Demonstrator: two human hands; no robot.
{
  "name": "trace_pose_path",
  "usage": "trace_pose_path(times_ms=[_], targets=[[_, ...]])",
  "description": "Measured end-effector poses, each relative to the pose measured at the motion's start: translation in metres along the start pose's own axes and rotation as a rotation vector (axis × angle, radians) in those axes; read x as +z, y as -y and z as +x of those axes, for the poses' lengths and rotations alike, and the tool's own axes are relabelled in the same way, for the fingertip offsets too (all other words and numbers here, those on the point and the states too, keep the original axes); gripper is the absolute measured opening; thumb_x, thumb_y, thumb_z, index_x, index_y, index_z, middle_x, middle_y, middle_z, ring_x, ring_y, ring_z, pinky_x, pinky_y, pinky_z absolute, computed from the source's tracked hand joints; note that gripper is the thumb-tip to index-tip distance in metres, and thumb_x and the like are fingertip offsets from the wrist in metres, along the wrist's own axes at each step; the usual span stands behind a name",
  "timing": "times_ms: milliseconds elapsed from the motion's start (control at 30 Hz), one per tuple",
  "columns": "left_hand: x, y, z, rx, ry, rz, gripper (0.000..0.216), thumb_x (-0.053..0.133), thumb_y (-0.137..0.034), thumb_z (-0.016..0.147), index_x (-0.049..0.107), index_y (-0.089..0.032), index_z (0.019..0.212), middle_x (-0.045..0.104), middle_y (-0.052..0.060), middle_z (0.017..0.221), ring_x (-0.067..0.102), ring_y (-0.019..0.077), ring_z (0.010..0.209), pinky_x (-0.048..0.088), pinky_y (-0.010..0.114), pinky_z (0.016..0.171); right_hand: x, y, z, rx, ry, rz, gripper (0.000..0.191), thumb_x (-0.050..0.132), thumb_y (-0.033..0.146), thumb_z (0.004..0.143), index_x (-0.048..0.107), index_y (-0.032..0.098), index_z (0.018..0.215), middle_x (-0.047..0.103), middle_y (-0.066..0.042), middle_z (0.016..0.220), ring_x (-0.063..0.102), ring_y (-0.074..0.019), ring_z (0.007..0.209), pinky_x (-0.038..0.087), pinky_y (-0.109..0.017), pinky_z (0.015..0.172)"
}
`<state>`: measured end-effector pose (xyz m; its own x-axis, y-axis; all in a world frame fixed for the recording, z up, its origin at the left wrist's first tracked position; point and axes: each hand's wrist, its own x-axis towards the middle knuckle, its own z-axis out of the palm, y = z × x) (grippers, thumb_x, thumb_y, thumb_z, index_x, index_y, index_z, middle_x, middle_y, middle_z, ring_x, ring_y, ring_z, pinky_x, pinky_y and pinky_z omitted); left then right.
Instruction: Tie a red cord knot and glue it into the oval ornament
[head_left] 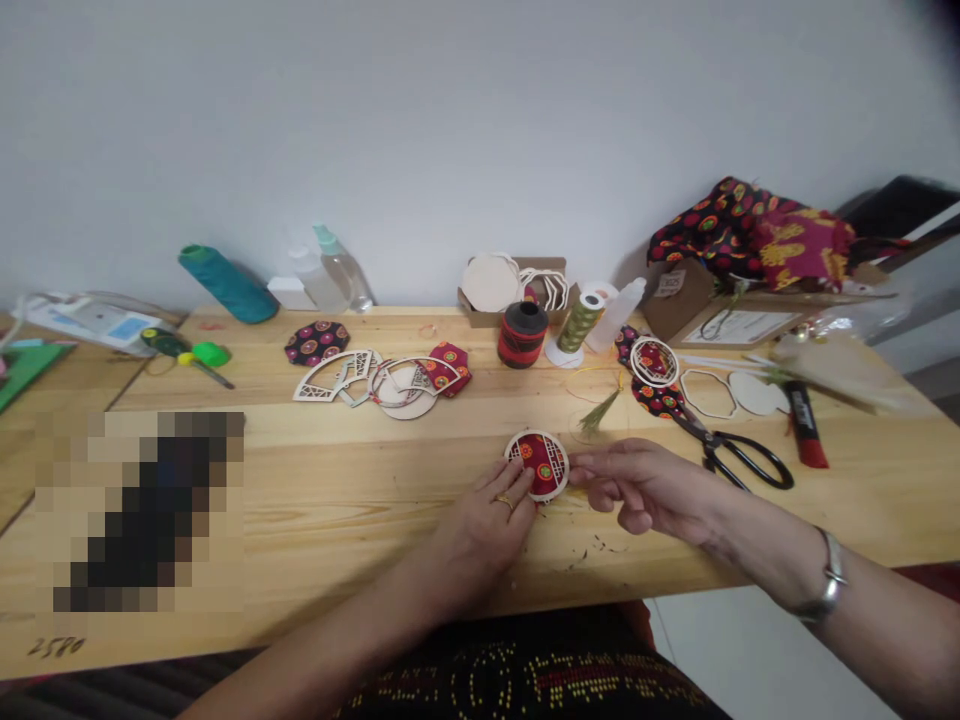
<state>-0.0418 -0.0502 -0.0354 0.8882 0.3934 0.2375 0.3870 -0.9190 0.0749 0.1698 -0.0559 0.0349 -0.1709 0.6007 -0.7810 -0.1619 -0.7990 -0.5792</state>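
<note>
A round wooden lattice ornament [545, 466] with patterned red fabric behind its cut-out frame lies on the table near the front edge. My left hand [491, 510] rests over its left side with fingers stretched out flat, pressing on it and hiding that part. At the opposite rim, my right hand [645, 490] touches the ornament with its extended fingers. The lower fingers of that hand are loosely bent and apart, and I see nothing held in them. A green tassel [602, 411] lies just beyond the right hand. Black-handled scissors [739, 455] lie to its right.
Wooden cut-out frames [405, 385] and fabric pieces [317, 343] lie at the back left. Behind stand a red-and-black thread spool [523, 335], a gold thread cone [581, 322] and bottles [341, 265]. A cardboard box [679, 305] with cloth and a glue tube [806, 425] are right.
</note>
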Motion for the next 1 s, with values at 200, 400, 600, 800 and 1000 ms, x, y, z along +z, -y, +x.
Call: trace_pose_path(times_ms=[200, 400, 600, 800, 1000], targets=[[-0.003, -0.001, 0.001, -0.016, 0.0, -0.053, 0.034, 0.037, -0.005, 0.087, 0.057, -0.004, 0.114, 0.06, 0.017, 0.122, 0.049, 0.0285, 0.121, 0.041, 0.043, 0.102, 0.0, -0.001, 0.001, -0.021, 0.023, 0.02, 0.021, 0.075, 0.027, 0.062, 0.064, 0.014, 0.075, 0.06, -0.004, 0.079, 0.041, -0.0027, 0.05, 0.017, -0.01, 0.03], [0.015, 0.002, -0.002, -0.016, -0.04, -0.031, 0.031, 0.037, -0.007, 0.089, 0.061, -0.007, 0.107, 0.062, 0.017, 0.119, 0.05, 0.0284, 0.12, 0.042, 0.045, 0.1, -0.002, -0.003, 0.002, -0.017, 0.087, 0.069, 0.011, 0.07, 0.02, 0.068, 0.065, 0.014, 0.076, 0.059, -0.003, 0.076, 0.041, -0.0024, 0.051, 0.017, -0.009, 0.031], [0.009, 0.008, -0.004, 0.022, 0.021, -0.057, 0.036, 0.034, -0.005, 0.088, 0.056, -0.006, 0.116, 0.057, 0.017, 0.126, 0.045, 0.0272, 0.125, 0.041, 0.045, 0.101, 0.007, 0.001, -0.002, -0.008, 0.007, 0.053, 0.013, 0.068, 0.023, 0.068, 0.062, 0.013, 0.074, 0.058, -0.002, 0.073, 0.043, -0.0032, 0.05, 0.019, -0.01, 0.031], [0.005, 0.007, -0.003, 0.036, 0.015, -0.071, 0.035, 0.033, -0.006, 0.088, 0.058, -0.004, 0.112, 0.058, 0.019, 0.124, 0.045, 0.0279, 0.125, 0.042, 0.047, 0.101, 0.001, -0.005, 0.002, -0.057, 0.018, 0.069, 0.014, 0.069, 0.022, 0.067, 0.062, 0.013, 0.075, 0.058, -0.002, 0.072, 0.043, -0.0032, 0.051, 0.019, -0.012, 0.033], [0.002, 0.004, -0.001, 0.018, -0.003, -0.058, 0.034, 0.035, -0.005, 0.088, 0.056, -0.004, 0.114, 0.058, 0.019, 0.125, 0.045, 0.0277, 0.125, 0.04, 0.046, 0.102, -0.001, -0.007, 0.002, -0.079, -0.011, 0.036, 0.015, 0.07, 0.024, 0.065, 0.061, 0.013, 0.071, 0.052, 0.001, 0.066, 0.037, -0.0024, 0.049, 0.016, -0.013, 0.036]])
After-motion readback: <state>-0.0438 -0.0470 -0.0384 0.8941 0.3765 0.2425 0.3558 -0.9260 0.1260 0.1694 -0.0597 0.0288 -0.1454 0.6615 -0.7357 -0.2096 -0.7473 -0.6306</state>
